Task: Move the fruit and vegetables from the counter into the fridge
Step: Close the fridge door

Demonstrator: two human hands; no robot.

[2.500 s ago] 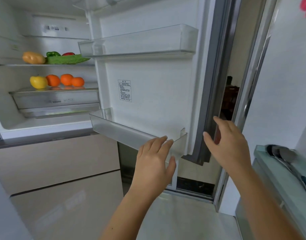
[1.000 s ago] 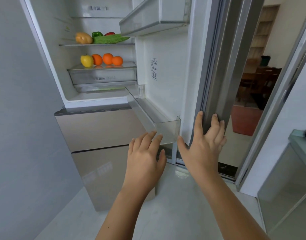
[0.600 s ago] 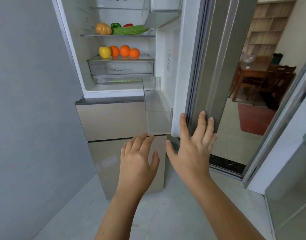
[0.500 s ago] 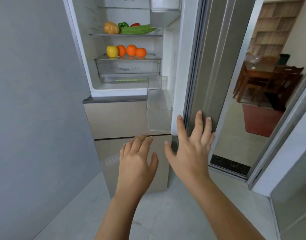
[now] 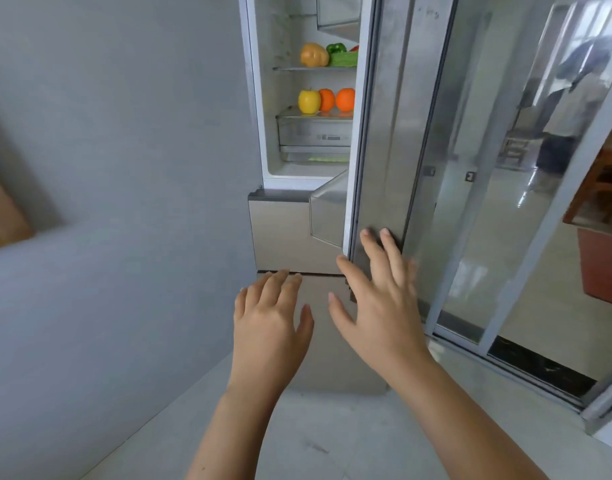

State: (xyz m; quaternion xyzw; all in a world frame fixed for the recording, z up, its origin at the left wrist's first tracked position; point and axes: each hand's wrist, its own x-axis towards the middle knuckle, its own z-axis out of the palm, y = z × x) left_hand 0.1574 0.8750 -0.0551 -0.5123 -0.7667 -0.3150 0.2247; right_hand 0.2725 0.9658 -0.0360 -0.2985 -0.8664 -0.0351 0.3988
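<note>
Swinging nearer shut than half a second ago, the fridge door [image 5: 384,133] now hides one orange. My right hand [image 5: 377,306] lies against its lower edge, fingers [image 5: 370,251] straight, gripping nothing; my left hand [image 5: 270,323] hovers open and empty. The yellow apple [image 5: 309,101], oranges [image 5: 327,99], potato [image 5: 314,55] and green pepper [image 5: 335,47] sit on the fridge shelves [image 5: 311,68]. I reckon my forefinger, past the door's edge, could get nipped as it closes. The crisper drawer [image 5: 315,128] has print too blurred to read.

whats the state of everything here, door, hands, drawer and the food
fridge door, partly open, swung well toward shut
right hand, open, straight fingers on the door's outer face
left hand, open, holding nothing
crisper drawer, shut
door bin, nothing seen inside
yellow apple, on the lower shelf beside two oranges
potato, on the upper shelf beside the green pepper
</note>
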